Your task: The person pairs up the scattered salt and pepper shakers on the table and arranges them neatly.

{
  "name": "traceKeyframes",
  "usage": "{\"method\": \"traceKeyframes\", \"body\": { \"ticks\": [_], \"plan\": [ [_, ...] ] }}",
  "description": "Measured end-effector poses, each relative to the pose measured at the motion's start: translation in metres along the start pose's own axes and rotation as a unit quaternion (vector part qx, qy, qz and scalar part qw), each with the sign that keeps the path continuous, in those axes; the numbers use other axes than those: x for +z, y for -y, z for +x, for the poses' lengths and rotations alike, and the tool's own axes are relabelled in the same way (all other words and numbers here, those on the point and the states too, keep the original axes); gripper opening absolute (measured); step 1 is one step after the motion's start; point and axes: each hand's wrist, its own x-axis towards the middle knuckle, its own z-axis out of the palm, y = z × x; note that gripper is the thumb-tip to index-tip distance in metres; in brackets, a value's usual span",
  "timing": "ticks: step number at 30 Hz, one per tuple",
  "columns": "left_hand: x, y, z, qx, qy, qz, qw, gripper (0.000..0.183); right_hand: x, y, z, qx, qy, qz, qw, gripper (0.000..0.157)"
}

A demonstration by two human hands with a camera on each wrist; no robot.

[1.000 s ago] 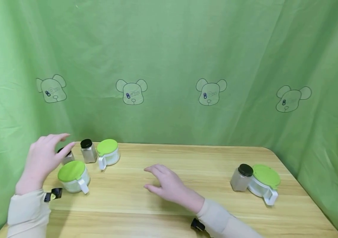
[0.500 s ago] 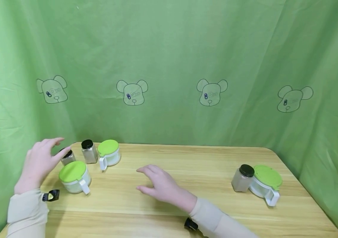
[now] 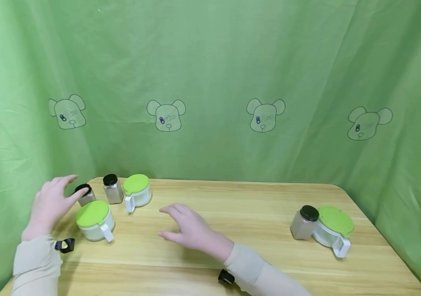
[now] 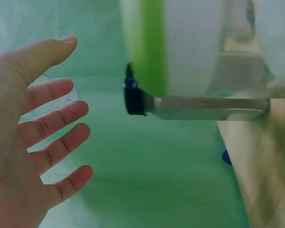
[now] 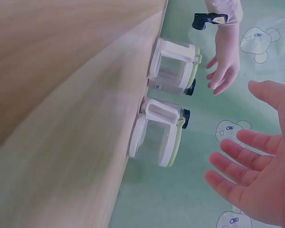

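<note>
My left hand [image 3: 49, 203] hovers at the left with fingers apart and nothing in them. Its thumb overlaps the black cap of a small clear seasoning jar [image 3: 86, 198] in the head view; the left wrist view shows the hand [image 4: 19, 142] apart from that jar's cap [image 4: 134, 95]. A seasoning pot [image 3: 93, 222] with green lid and white handle stands in front of this jar. Behind are another black-capped jar [image 3: 114, 193] and a green-lidded pot [image 3: 138, 195]. Over the table's middle, my right hand [image 3: 192, 230] is held with fingers apart, holding nothing.
A black-capped jar [image 3: 302, 226] and a green-lidded pot [image 3: 334, 226] stand side by side at the right of the wooden table [image 3: 232, 197]. Green curtain [image 3: 210, 61] with bear-head prints hangs behind and at both sides.
My right hand has moved left across the table. The left hand has sunk slightly, beside the nearer black-capped jar. The jars and pots have stayed in place; the head view has shifted a little.
</note>
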Motion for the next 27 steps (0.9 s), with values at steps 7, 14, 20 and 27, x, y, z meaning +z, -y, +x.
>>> {"method": "traceKeyframes", "body": {
  "ticks": [7,14,20,27],
  "plan": [
    [0.007,0.006,-0.001,-0.004,-0.001,0.02,0.9998,0.064,0.012,0.012,0.014,0.011,0.022,0.018,1.0,0.062],
    [0.013,0.009,-0.003,-0.025,0.015,0.018,0.9994,0.066,0.024,0.025,0.029,0.016,0.041,0.031,0.999,0.065],
    [0.018,0.015,-0.004,-0.035,0.016,0.014,0.9992,0.067,0.036,0.036,0.039,0.02,0.058,0.026,0.998,0.066],
    [0.024,0.021,-0.004,-0.033,0.005,0.021,0.9992,0.068,0.05,0.046,0.05,0.032,0.072,0.029,0.997,0.071]
  ]
}}
